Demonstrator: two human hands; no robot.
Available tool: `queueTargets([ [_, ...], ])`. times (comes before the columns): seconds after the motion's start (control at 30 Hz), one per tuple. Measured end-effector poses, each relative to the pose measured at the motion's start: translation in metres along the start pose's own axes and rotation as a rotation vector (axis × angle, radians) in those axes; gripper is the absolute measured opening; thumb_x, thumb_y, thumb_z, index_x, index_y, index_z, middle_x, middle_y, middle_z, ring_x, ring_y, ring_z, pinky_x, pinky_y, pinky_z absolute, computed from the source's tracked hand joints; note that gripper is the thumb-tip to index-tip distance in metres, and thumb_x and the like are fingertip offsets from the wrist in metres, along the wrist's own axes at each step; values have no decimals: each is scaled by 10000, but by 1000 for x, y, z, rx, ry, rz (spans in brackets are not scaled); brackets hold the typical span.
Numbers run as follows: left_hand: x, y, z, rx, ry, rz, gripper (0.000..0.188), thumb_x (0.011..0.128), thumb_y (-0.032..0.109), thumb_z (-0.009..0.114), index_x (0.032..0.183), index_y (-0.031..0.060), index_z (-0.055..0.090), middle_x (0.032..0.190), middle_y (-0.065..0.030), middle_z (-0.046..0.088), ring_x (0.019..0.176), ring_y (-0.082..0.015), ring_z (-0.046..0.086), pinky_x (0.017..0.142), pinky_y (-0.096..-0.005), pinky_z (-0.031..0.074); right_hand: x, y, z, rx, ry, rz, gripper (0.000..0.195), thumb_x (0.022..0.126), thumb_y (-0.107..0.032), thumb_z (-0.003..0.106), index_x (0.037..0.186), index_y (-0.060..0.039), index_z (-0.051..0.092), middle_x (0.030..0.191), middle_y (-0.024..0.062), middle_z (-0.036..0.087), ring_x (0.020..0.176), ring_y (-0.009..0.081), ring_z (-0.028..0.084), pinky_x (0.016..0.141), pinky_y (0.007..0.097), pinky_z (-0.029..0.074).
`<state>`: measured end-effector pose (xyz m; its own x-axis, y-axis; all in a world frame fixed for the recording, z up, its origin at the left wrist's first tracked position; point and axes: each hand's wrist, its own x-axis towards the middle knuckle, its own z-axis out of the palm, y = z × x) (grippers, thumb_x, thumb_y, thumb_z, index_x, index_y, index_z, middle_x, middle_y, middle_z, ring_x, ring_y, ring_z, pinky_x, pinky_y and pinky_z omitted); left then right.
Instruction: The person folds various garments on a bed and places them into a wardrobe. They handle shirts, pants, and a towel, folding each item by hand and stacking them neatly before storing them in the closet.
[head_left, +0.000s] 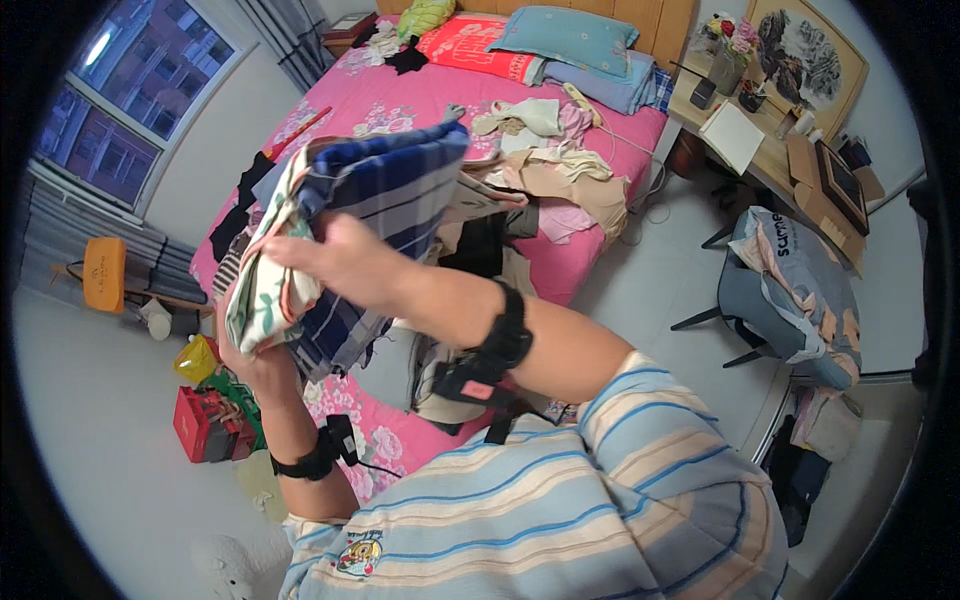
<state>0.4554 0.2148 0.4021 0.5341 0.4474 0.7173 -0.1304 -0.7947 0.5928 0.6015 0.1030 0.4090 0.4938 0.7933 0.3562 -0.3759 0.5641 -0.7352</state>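
A folded white cloth with a green leaf print and orange edging (274, 296) is raised above the bed, tilted on edge. My left hand (251, 364) grips its lower end. My right hand (349, 251) holds it from the other side, its thumb on the folded layers and most of its fingers hidden. Against it, on the far side of my right hand, is a folded blue and white plaid cloth (390, 187). Whether both are one stack I cannot tell. Behind them the pink flowered bedsheet (330, 97) carries a loose pile of beige garments (570, 180).
Pillows (566, 37) lie at the headboard. Dark and grey folded clothes (390, 367) are on the bed's near part. To the right stand a desk (780, 112) and a chair with bedding (795, 300). Red gift boxes (206, 427) stand on the floor at left.
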Motion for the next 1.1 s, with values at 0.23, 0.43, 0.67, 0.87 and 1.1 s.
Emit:
queueTargets([
  [0.23, 22, 59, 8, -6, -166, 178, 720, 790, 643, 660, 1087, -12, 640, 943, -104, 683, 887, -186, 647, 800, -307, 482, -155, 30, -109, -68, 39, 680, 479, 998, -437, 441, 1294, -72, 529, 1204, 99, 606, 1018, 203, 616, 868, 328, 500],
  [0.43, -35, 158, 47, 16, -571, 785, 368, 635, 171, 727, 988, 69, 703, 778, -33, 680, 663, -176, 630, 625, -319, 456, -278, 54, -130, 356, 599, 724, 568, 951, -519, 464, 1374, -141, 431, 1199, 108, 616, 1076, 266, 602, 871, 428, 504],
  [0.67, -116, 267, 85, -74, -1130, 880, 439, 672, 224, 711, 1098, 122, 679, 900, -29, 694, 700, -161, 655, 610, -289, 479, -460, 12, -144, 443, 934, 508, 569, 949, -513, 469, 1372, -134, 431, 1210, 111, 607, 1086, 270, 594, 878, 432, 501],
  [0.87, -173, 352, 132, -257, -1469, 766, 438, 715, 218, 707, 1136, 118, 645, 985, -42, 681, 791, -256, 667, 681, -356, 530, -597, -55, -144, 407, 1125, 293, 570, 947, -508, 473, 1371, -129, 430, 1220, 113, 599, 1095, 273, 588, 884, 435, 498],
  [1.1, -220, 464, 206, -623, -1920, 816, 491, 815, 399, 721, 1187, 93, 626, 1146, -103, 655, 905, -322, 648, 761, -346, 521, -741, -133, -133, 312, 1325, 52, 571, 945, -502, 478, 1369, -122, 430, 1232, 116, 591, 1105, 277, 581, 891, 439, 494],
])
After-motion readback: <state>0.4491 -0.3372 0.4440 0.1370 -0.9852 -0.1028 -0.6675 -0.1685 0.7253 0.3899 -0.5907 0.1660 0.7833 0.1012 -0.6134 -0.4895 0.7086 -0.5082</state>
